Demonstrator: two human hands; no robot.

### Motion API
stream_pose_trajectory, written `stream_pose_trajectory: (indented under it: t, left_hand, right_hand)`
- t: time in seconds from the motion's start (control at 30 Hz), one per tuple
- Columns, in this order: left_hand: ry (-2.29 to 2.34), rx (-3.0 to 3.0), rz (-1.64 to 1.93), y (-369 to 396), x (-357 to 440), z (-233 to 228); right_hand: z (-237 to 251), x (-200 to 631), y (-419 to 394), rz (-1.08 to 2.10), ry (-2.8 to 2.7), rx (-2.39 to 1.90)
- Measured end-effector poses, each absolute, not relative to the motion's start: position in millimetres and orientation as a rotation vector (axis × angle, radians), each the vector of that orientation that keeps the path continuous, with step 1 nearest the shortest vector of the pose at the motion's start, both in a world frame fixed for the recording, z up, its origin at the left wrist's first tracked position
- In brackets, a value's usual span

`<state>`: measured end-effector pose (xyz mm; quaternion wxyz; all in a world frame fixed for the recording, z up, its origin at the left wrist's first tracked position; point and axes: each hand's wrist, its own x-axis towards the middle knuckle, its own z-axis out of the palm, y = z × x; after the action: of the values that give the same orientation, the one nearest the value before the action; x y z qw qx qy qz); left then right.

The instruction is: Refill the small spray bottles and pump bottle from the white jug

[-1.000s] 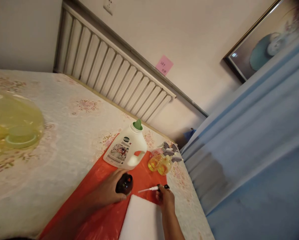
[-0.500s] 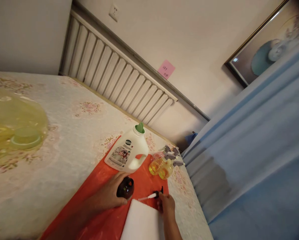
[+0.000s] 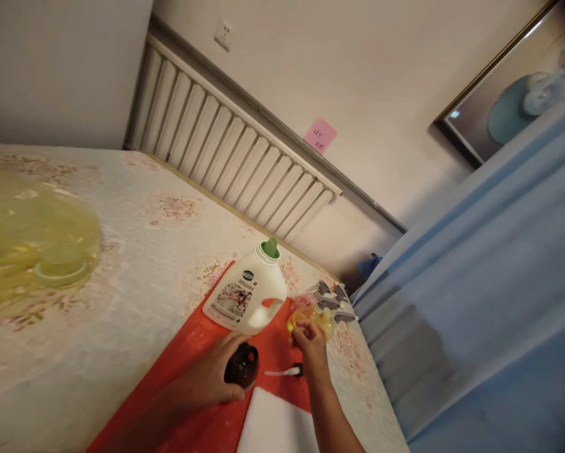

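Observation:
My left hand (image 3: 211, 376) is wrapped around a dark brown bottle (image 3: 243, 365) with an uncovered mouth, standing on a red sheet (image 3: 195, 340). A pump dispenser head (image 3: 287, 371) with a white tube lies on the sheet to its right. Above it, my right hand (image 3: 309, 343) has its fingers curled together in front of small bottles of yellow liquid (image 3: 324, 319); whether anything is between the fingertips I cannot make out. Behind the brown bottle stands a large white detergent jug (image 3: 249, 290), its neck uncapped and showing a green spout.
White folded paper or cloth (image 3: 275, 425) lies at the front. Several grey-and-white spray heads (image 3: 332, 296) sit at the bed's right edge by a blue curtain (image 3: 471, 296). A large translucent yellow bag (image 3: 32, 233) is on the left. A radiator (image 3: 230, 138) lines the wall.
My right hand has let go of the pump head, leaving it on the red sheet, and has moved up toward the yellow bottles. My left hand still holds the brown bottle.

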<state>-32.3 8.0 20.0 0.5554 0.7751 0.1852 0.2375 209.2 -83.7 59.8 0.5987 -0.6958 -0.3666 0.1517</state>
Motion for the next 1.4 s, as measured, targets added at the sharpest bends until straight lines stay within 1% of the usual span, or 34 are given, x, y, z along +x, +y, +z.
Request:
stream_pose_trajectory:
  t: [0.2,0.4,0.73,0.9,1.03,1.2,1.3,1.4]
  left_hand:
    - [0.411,1.827,0.566,9.9,-32.1,19.0]
    - [0.371,1.803,0.605,11.1,-31.8,9.4]
    - [0.344,1.772,0.6,13.8,-30.8,10.4]
    - [0.333,1.778,0.616,13.3,-30.2,11.4]
    - [0.352,1.765,0.594,12.7,-31.2,11.2]
    - [0.36,1.776,0.606,12.7,-33.2,16.0]
    - [0.372,1.78,0.587,12.9,-33.6,19.9]
    - [0.385,1.776,0.578,12.0,-34.3,22.7]
  right_hand:
    - [81.2,196.7,-31.8,0.51,-1.002,-1.512]
    - [82.6,190.3,7.3,0.607,-1.057,-1.496]
    - [81.5,182.5,54.8,0.553,-0.951,-1.435]
    - [105.9,174.4,69.7,0.494,-0.893,-1.397]
    - [147.9,177.5,56.8,0.463,-0.899,-1.402]
    - [200.6,192.1,8.0,0.46,-0.948,-1.487]
    - [220.6,199.8,-31.0,0.485,-0.973,-1.568]
    - [230.2,205.7,-70.9,0.507,-0.996,-1.662]
